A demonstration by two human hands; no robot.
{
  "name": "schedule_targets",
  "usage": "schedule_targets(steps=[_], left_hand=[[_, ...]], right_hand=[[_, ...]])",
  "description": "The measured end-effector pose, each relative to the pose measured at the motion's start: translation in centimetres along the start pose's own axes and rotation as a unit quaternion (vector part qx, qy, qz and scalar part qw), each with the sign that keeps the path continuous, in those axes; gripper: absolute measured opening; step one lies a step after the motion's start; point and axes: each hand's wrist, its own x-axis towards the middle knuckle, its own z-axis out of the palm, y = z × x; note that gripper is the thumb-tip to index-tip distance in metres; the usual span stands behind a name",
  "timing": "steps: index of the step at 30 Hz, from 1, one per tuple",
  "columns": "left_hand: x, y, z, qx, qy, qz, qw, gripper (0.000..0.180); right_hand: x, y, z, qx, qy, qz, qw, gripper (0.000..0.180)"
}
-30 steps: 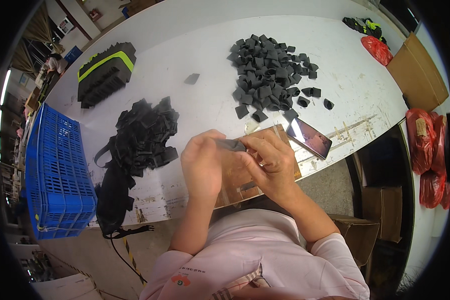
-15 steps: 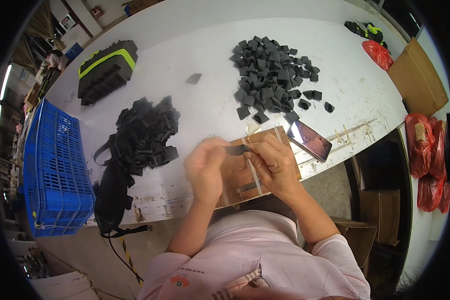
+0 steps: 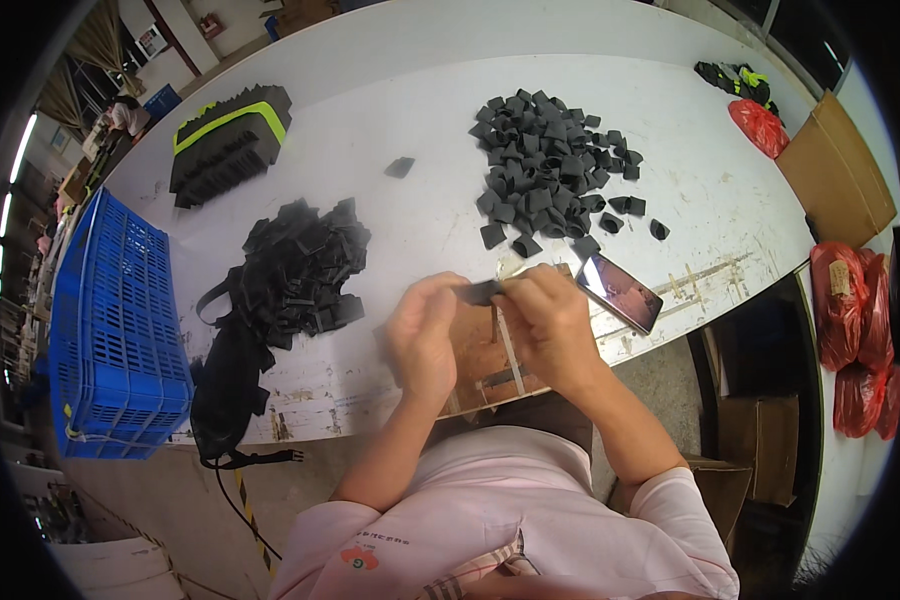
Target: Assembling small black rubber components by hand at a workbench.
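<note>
A small black fabric piece [image 3: 481, 292] is stretched between my two hands, above a brown wooden board [image 3: 473, 355] at the table's front edge. My left hand [image 3: 427, 335] pinches its left end with thumb and fingers. At the other end, the fingers of my right hand [image 3: 550, 322] are closed on it and partly cover it. A narrow dark strip hangs below the piece near my right fingertips; whether it belongs to the piece I cannot tell. Pale strips cross the board.
Beyond my hands lies a heap of dark fabric loops [image 3: 545, 165], with a phone [image 3: 620, 292] right of the board. Black strap pieces [image 3: 305, 265] pile up on the left, beside a blue crate [image 3: 130, 330]. A dark stack with a lime band [image 3: 232, 140] stands behind.
The black piece shows more of its flat face now, and my right fingers have shifted on it. My left hand has turned slightly. The whole view has moved a little.
</note>
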Motion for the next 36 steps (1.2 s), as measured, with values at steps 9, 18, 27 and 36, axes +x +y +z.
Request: schedule_targets(steps=[9, 18, 27, 36], left_hand=[[-4.1, 2.3, 1.0, 0.039, -0.025, 0.021, 0.999, 0.025], [-5.4, 0.7, -1.4, 0.307, 0.013, 0.049, 0.95, 0.006], [-6.3, 0.1, -1.4, 0.456, -0.011, 0.131, 0.88, 0.012], [-4.2, -2.6, -8.8, 0.532, 0.128, 0.096, 0.832, 0.011]], right_hand=[[-3.9, -3.3, 0.3, 0.64, 0.032, 0.451, 0.621, 0.018], [-6.5, -2.8, 1.1, 0.281, -0.043, 0.312, 0.907, 0.014], [-7.5, -1.5, 3.5, -0.053, 0.014, -0.032, 0.998, 0.025], [-3.6, 3.2, 0.6, -0.011, 0.149, 0.164, 0.975, 0.004]])
